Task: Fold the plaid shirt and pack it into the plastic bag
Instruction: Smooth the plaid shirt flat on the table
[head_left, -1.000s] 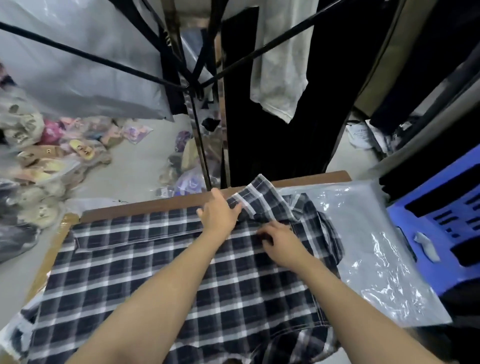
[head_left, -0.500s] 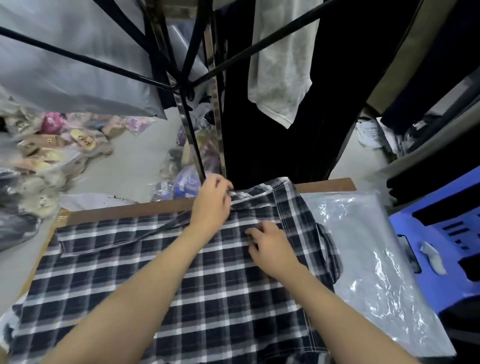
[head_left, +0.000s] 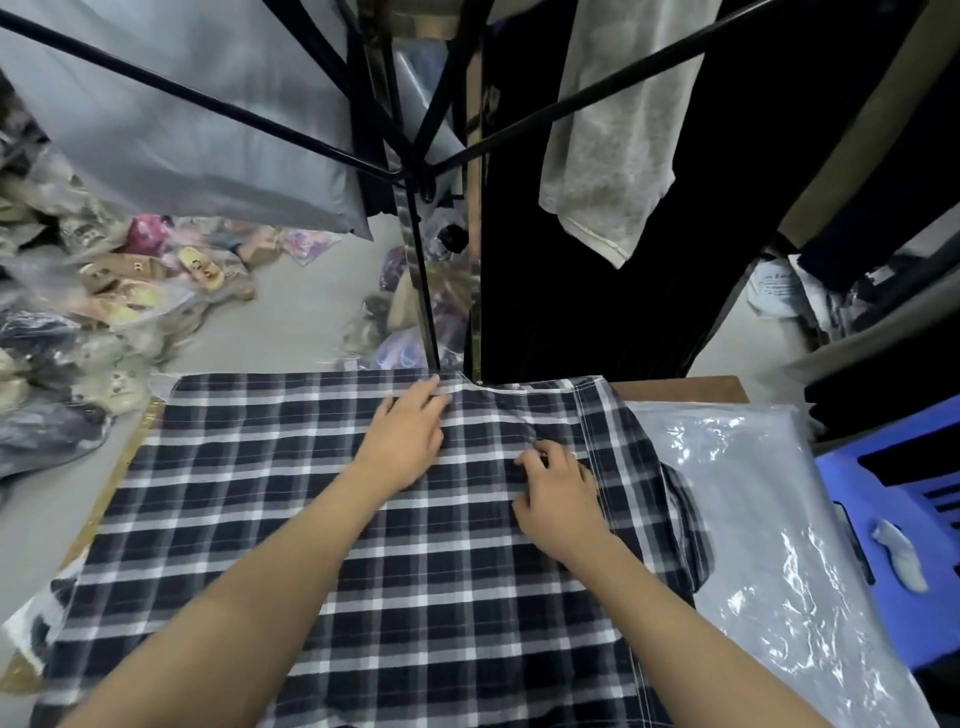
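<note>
The black-and-white plaid shirt (head_left: 249, 509) lies spread flat over the table and covers most of it. My left hand (head_left: 405, 441) rests palm down on the cloth near the shirt's far edge, fingers spread. My right hand (head_left: 558, 493) lies a little nearer and to the right, its fingers curled onto the fabric beside a stitched hem. A clear plastic bag (head_left: 779, 530) lies flat to the right of the shirt, and the shirt's right edge overlaps it.
A black metal rack (head_left: 410, 171) stands just beyond the table's far edge, hung with dark garments (head_left: 582, 260) and a grey cloth (head_left: 613, 130). Bagged goods (head_left: 104, 291) pile up on the floor at left. A blue plastic stool (head_left: 904, 525) is at right. The brown table edge (head_left: 685, 387) shows.
The raised part of the shirt at the far edge has been laid down flat, and the far edge now runs straight. My left hand went from pinching the cloth to lying flat on it.
</note>
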